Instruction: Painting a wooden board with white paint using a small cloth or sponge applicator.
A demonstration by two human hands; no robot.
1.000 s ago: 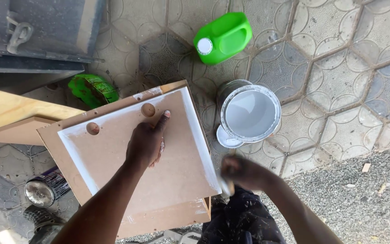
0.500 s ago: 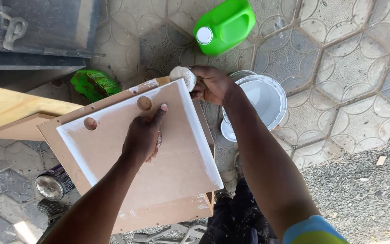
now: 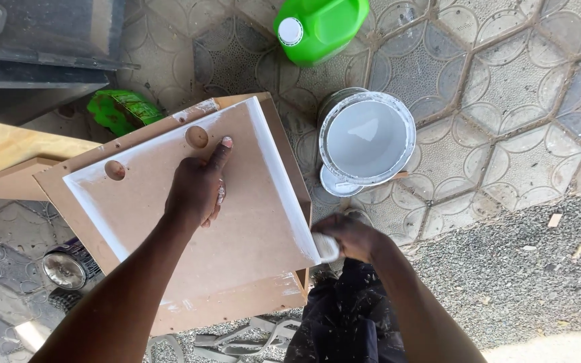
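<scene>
Pressed flat, left hand [image 3: 196,188] steadies white-edged brown board [image 3: 237,235]; right hand [image 3: 347,236] clamps pale pad [image 3: 326,247].

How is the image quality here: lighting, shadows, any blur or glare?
Head view: bright, even daylight; the paint bucket and white board edge look nearly washed out. The right hand is softened by motion blur, while the left hand on the board stays sharp. Dark shade fills the top-left corner.
</scene>
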